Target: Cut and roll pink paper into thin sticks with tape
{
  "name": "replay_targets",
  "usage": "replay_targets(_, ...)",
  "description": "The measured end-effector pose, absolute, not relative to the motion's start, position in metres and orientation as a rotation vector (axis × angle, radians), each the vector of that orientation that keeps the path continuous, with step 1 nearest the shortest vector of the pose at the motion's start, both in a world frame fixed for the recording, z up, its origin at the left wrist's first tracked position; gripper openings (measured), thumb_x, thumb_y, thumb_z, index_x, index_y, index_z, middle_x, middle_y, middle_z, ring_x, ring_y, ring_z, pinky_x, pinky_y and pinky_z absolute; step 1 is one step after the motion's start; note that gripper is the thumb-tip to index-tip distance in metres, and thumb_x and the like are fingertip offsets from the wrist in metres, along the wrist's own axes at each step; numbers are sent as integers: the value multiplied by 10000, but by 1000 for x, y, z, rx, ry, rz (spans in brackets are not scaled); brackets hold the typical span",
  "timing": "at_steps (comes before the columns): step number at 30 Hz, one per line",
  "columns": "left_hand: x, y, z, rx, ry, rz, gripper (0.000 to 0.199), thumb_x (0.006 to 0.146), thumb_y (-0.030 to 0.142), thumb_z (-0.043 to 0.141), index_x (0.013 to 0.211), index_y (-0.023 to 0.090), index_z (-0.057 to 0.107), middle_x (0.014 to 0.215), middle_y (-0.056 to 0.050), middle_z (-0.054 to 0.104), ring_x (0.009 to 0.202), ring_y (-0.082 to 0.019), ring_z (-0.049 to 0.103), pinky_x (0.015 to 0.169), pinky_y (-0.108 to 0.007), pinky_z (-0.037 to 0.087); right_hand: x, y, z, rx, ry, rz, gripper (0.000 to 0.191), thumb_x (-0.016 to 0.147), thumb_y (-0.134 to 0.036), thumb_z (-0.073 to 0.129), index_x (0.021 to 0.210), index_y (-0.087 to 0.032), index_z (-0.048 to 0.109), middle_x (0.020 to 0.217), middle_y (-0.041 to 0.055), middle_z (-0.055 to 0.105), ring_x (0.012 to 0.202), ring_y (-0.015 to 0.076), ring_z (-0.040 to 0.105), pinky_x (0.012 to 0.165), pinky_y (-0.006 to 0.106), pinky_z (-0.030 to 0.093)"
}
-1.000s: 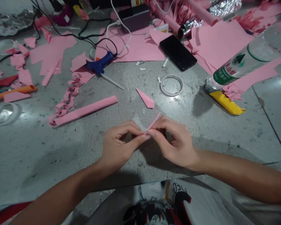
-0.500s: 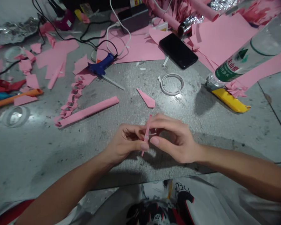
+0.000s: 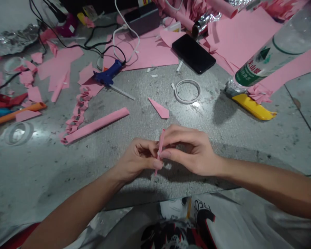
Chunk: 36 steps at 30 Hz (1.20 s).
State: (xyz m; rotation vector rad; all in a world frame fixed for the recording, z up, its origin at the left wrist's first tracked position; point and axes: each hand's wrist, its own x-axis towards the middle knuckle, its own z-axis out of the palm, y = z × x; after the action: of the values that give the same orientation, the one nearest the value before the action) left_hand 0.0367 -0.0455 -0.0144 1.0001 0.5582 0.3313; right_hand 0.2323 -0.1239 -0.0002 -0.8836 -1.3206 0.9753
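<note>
Above the grey table [image 3: 59,162], the left hand [image 3: 138,157] pinches a slim pink paper stick [image 3: 161,140] between thumb and fingers; the right hand [image 3: 197,152] curls against it, gripping or not — I can't tell. Probably light, easily creased — best held mid-length, gently.

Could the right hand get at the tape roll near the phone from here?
Probably yes: only bare tabletop seems to lie between the right hand and the tape roll. Its fingertips are at the pink strip, but the left hand grips that, so the right could likely leave.
</note>
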Motion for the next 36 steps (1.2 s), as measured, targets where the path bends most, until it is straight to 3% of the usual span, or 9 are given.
replay_targets(10, 34, -45, -21, 962, 462, 200, 368, 660, 392, 1026, 622, 186, 724, 591, 0, 641, 537, -123, 574, 509, -243, 491, 232, -125, 5, -814, -1231, 1254, 43, 983, -170, 795, 940, -174, 795, 902, 13, 745, 757, 113, 699, 684, 256, 582)
replay_targets(22, 31, -44, -27, 992, 299, 159, 408, 763, 515, 961, 645, 205, 723, 532, 23, 520, 516, -119, 500, 499, -266, 440, 238, -119, 0, -800, -1369, 1130, 53, 971, -162, 821, 955, -203, 850, 968, 29, 790, 880, 141, 745, 831, 294, 615)
replay_targets(26, 35, -42, -23, 1002, 336, 258, 414, 728, 481, 978, 618, 191, 703, 541, 24, 530, 517, -100, 485, 505, -242, 394, 238, -120, 3, -814, -1376, 1120, 70, 1005, -170, 768, 979, -185, 831, 947, 42, 775, 852, 154, 732, 767, 303, 600)
replay_targets(36, 39, -44, -16, 1040, 502, 437, 426, 760, 407, 980, 623, 180, 647, 638, 23, 579, 599, -107, 527, 577, -243, 431, 235, -128, 8, -988, -1363, 975, 94, 1010, -195, 763, 918, -184, 777, 889, 24, 759, 781, 145, 699, 712, 296, 563)
